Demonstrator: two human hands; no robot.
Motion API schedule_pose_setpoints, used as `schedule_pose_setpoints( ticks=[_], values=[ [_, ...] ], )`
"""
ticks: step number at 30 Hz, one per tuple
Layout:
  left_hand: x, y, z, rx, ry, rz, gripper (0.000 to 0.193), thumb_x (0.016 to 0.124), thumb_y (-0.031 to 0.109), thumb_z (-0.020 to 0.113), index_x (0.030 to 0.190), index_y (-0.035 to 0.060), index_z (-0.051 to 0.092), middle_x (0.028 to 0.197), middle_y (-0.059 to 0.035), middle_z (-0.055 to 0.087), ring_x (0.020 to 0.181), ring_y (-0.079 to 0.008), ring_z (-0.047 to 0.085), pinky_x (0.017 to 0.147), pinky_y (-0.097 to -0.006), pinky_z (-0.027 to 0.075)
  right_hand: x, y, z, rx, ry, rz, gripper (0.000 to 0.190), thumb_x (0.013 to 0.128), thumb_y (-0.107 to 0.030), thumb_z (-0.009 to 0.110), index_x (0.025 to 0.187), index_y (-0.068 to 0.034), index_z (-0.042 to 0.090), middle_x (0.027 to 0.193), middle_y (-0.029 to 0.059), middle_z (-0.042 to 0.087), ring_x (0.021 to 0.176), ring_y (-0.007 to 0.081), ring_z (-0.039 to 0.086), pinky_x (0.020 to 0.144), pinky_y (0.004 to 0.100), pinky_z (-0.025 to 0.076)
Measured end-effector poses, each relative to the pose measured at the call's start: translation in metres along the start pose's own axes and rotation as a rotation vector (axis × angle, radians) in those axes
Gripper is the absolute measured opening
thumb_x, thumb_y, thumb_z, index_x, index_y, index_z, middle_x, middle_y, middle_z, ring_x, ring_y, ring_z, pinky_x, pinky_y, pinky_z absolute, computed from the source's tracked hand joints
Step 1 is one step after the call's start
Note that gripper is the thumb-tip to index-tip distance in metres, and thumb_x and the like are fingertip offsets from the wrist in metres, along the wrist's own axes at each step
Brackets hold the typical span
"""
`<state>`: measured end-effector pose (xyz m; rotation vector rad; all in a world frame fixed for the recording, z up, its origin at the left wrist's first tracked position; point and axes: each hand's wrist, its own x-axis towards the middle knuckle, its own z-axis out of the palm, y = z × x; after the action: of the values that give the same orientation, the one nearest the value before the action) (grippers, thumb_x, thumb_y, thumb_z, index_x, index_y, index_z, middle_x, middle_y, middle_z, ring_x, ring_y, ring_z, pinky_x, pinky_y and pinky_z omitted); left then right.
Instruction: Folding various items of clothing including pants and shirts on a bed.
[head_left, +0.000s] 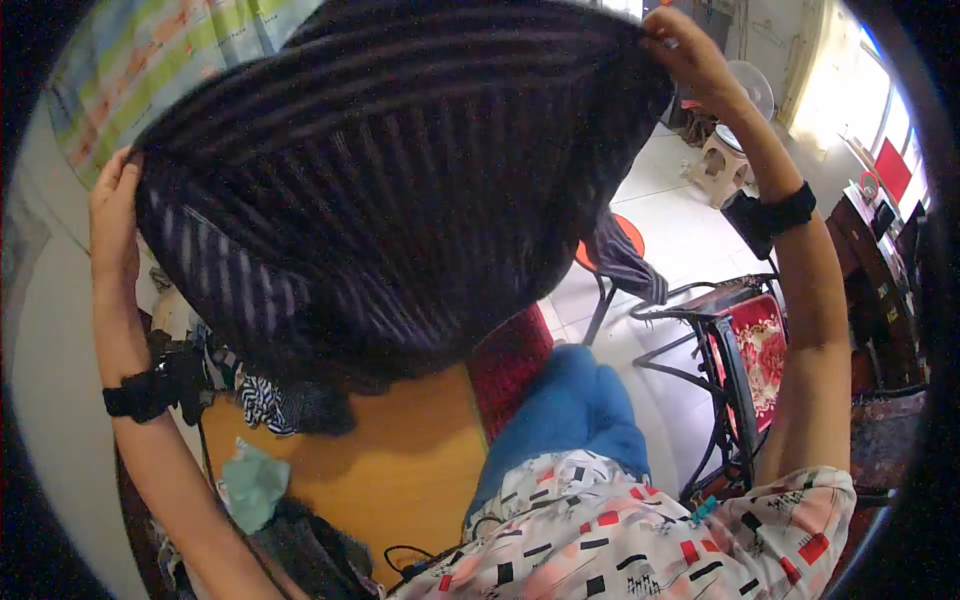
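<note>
A dark garment (420, 172) with pale stripes hangs spread between my raised hands, at the top of the view. My left hand (116, 199) pinches its left edge. At the upper right my right hand (686, 56) grips the opposite corner. What looks like a striped sleeve (626, 259) dangles from the lower right of the cloth. Below the garment is a wooden tabletop (420, 457), partly covered by it. A black-and-white striped cloth (262, 405) and a dark cloth (319, 409) lie on the tabletop's far left part.
Nearer on the left are a pale green cloth (255, 484) and dark clothing (322, 540). A metal-framed chair with a red floral seat (757, 352) stands to my right. Behind the garment are an orange stool (626, 236), a plastic stool (720, 165) and a fan (752, 90).
</note>
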<state>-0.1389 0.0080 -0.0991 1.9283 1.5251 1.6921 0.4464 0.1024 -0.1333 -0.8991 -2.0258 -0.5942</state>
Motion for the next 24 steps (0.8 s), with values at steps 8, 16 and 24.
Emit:
schedule_pose_setpoints(
  ticks=[8, 16, 24],
  values=[
    [-0.019, 0.028, 0.023, -0.276, 0.159, -0.194, 0.031, 0.088, 0.024, 0.051, 0.109, 0.0012, 0.053, 0.098, -0.0006, 0.056, 0.089, -0.0087, 0.052, 0.081, -0.0227, 0.040, 0.016, -0.049, -0.027, 0.284, 0.007, 0.488, 0.017, 0.089, -0.017, 0.045, 0.096, -0.002, 0.047, 0.087, 0.0050, 0.049, 0.082, 0.0140, 0.046, 0.073, 0.0276, 0.040],
    [-0.085, 0.038, 0.021, 0.083, -0.573, -0.113, 0.039, 0.071, 0.020, 0.070, 0.103, 0.0049, 0.053, 0.090, -0.0013, 0.054, 0.087, -0.0089, 0.050, 0.078, -0.0231, 0.041, -0.012, 0.020, -0.034, 0.277, -0.128, 0.180, 0.011, 0.089, -0.013, 0.050, 0.095, -0.004, 0.048, 0.084, 0.0003, 0.051, 0.083, 0.0083, 0.047, 0.076, 0.0216, 0.039],
    [-0.089, 0.024, 0.024, 0.368, -0.490, -0.043, 0.023, 0.084, 0.012, 0.054, 0.103, -0.0013, 0.055, 0.087, -0.0034, 0.059, 0.082, -0.0111, 0.050, 0.076, -0.0254, 0.041, -0.010, 0.006, -0.050, 0.507, -0.288, 0.311, 0.014, 0.088, -0.015, 0.053, 0.097, -0.005, 0.050, 0.087, -0.0037, 0.051, 0.083, 0.0031, 0.046, 0.074, 0.0176, 0.038]
  ],
)
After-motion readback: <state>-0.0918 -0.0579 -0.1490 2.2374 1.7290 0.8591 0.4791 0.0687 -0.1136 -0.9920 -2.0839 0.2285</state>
